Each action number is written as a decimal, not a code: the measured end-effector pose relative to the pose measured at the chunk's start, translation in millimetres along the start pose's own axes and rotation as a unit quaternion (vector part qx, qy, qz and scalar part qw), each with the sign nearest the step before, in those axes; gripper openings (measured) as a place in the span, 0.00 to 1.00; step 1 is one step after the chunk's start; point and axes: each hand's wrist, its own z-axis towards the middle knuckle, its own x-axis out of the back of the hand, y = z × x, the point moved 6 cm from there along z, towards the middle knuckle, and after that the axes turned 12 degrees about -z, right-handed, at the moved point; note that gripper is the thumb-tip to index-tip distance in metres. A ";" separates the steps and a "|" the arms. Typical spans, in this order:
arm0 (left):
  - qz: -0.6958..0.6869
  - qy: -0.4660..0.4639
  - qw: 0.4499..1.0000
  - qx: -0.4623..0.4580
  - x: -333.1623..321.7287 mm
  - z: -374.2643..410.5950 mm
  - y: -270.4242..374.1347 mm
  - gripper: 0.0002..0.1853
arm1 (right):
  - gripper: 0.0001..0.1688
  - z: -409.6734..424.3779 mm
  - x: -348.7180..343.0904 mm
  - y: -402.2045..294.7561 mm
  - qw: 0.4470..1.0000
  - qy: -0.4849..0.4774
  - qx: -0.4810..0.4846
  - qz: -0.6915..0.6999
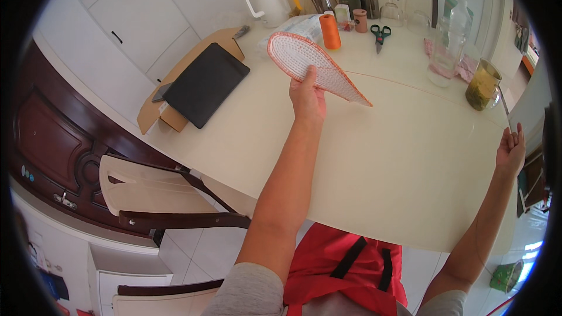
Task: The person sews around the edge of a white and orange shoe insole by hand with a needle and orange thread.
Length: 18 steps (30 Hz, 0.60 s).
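Note:
My left hand [308,98] grips a white stitched shoe insole [293,52] by its lower edge, thumb on the face and fingers behind. Orange stitching runs round the insole's rim, and rows of small stitches cover its face. From the insole an orange thread [395,77] stretches taut across the table to my right hand [510,151], which is held far out at the right. The fingers there are pinched on the thread's end; whether a needle is between them is too small to tell. Beyond the insole stands a cone of orange thread [330,33].
On the table [395,175] lie green-handled scissors [380,37] and a black tablet [206,83] on cardboard [175,120]. A white kettle [270,2] stands behind. A glass jug of tea [482,85] and a clear bottle [459,22] are at right. A chair [149,188] adjoins the left edge.

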 end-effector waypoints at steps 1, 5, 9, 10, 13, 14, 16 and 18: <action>0.003 0.002 1.000 0.001 -1.0 -0.4 -0.6 0.13 | 0.17 -5.6 -2.2 -4.4 1.000 0.017 0.009 -0.007; 0.006 0.031 0.999 0.022 7.5 -5.3 -14.7 0.14 | 0.16 -32.8 -24.6 -12.0 0.992 0.092 0.068 -0.055; 0.001 -0.030 0.994 0.102 -20.4 -34.3 -49.5 0.16 | 0.18 -69.5 -73.1 -31.0 0.969 0.029 0.184 -0.165; 0.002 -0.046 0.991 0.123 -28.4 -42.8 -53.7 0.16 | 0.18 -91.5 -96.0 -33.3 0.953 0.054 0.196 -0.225; 0.031 -0.079 0.985 0.150 -52.1 -67.5 -59.0 0.16 | 0.09 -132.5 -139.0 -22.7 0.924 -0.117 0.233 -0.281; 0.045 -0.076 0.984 0.156 -57.1 -73.8 -60.4 0.17 | 0.07 -145.9 -148.2 -16.3 0.912 -0.164 0.221 -0.305; 0.076 -0.069 0.982 0.160 -62.2 -82.5 -62.6 0.17 | 0.05 -171.8 -164.3 -17.9 0.814 -0.198 0.336 -0.429; 0.068 -0.089 0.978 0.174 -63.0 -86.8 -66.7 0.17 | 0.07 -186.9 -176.0 -20.2 0.787 -0.216 0.387 -0.428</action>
